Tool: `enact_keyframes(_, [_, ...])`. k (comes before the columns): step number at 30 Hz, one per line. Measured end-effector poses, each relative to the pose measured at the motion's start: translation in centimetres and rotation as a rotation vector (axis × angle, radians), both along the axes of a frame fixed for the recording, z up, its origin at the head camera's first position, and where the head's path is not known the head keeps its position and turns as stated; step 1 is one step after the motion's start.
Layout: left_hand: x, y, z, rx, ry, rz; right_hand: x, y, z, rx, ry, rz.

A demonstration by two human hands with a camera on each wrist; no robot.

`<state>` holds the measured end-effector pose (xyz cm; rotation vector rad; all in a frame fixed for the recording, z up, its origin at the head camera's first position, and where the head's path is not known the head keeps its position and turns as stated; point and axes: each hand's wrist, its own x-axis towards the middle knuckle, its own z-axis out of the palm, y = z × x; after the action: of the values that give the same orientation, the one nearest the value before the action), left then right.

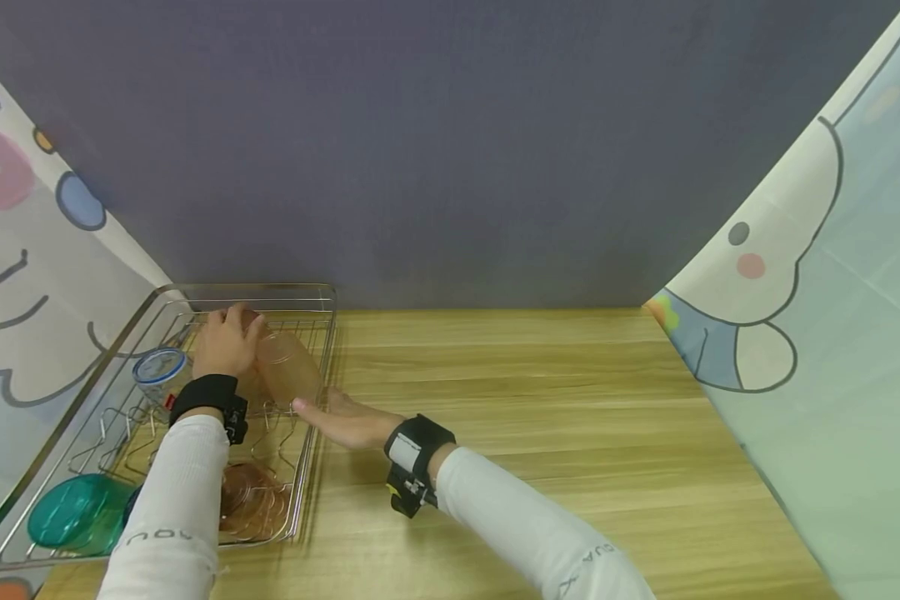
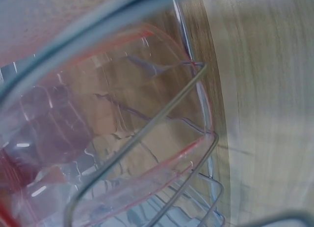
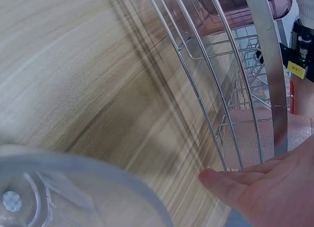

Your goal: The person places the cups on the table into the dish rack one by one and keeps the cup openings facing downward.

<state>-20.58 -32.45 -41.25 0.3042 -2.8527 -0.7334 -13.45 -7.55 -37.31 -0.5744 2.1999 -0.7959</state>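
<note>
Inside the wire dish rack (image 1: pixel 321 293), a pink see-through cup (image 1: pixel 288 367) lies on its side across the prongs, near the rack's right wall. Long axis runs from back-left to front-right; which end is the mouth I cannot tell. Left hand (image 1: pixel 227 340) sits on the cup's far-left end, fingers curled over it, gripping. Right hand (image 1: pixel 345 419) lies outside the rack on the wooden table (image 1: pixel 540 392), fingers straight and pointing at the cup's near end, holding nothing; whether the tips touch is unclear. Left hand is nearer. Teal bowl (image 1: pixel 75 512) sits at the rack's front.
</note>
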Motion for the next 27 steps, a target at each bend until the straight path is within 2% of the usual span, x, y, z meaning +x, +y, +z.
enact_keyframes(5, [-0.27,-0.22,-0.16,-0.042,-0.110,-0.060,-0.05,-0.08,-0.10,-0.007,-0.013,-0.003])
enact_keyframes(10, [-0.55,-0.45,-0.32,-0.059,-0.169,-0.062,-0.13,0.03,-0.25,0.004,-0.020,0.006])
enact_keyframes(20, [-0.47,-0.69,-0.42,0.019,-0.170,-0.008,-0.14,0.28,0.02,0.007,-0.005,0.037])
enact_keyframes(27, [-0.13,-0.67,-0.04,0.047,-0.138,-0.003,-0.36,0.46,0.10,0.017,0.009,0.057])
